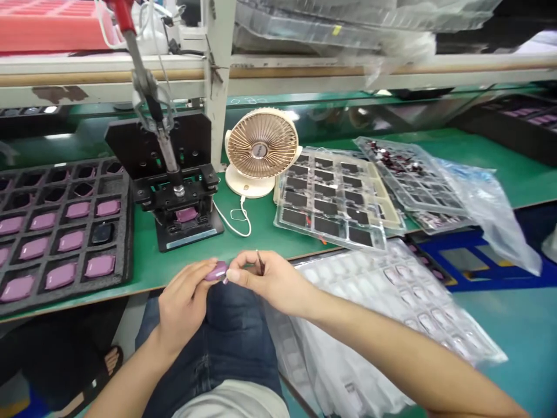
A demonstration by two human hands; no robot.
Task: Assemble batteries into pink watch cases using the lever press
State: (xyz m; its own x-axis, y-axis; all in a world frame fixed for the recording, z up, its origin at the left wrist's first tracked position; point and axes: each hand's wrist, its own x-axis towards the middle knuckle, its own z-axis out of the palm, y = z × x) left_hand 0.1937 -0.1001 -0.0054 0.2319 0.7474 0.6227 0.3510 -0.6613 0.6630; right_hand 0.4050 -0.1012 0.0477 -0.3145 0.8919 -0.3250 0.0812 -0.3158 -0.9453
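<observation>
Above the lap, my left hand (185, 296) holds a small rounded purple case (216, 270) between thumb and fingers. My right hand (265, 281) pinches at the right end of that case, where a small piece shows under the fingertips. A thin dark tool (260, 262) pokes up between the fingers of my right hand. Behind the hands, a black hand press (178, 191) has another purple case (187, 215) in its fixture. Left of it, a dark foam tray (126, 232) carries rows of purple cases and dark-faced ones.
A cream fan (261, 151) stands on the green bench (195, 261). To its right are clear trays of black parts (326, 191) and a tray of small parts (409, 168). Bagged plastic trays (391, 313) lie below the bench edge. A foot (112, 360) shows at lower left.
</observation>
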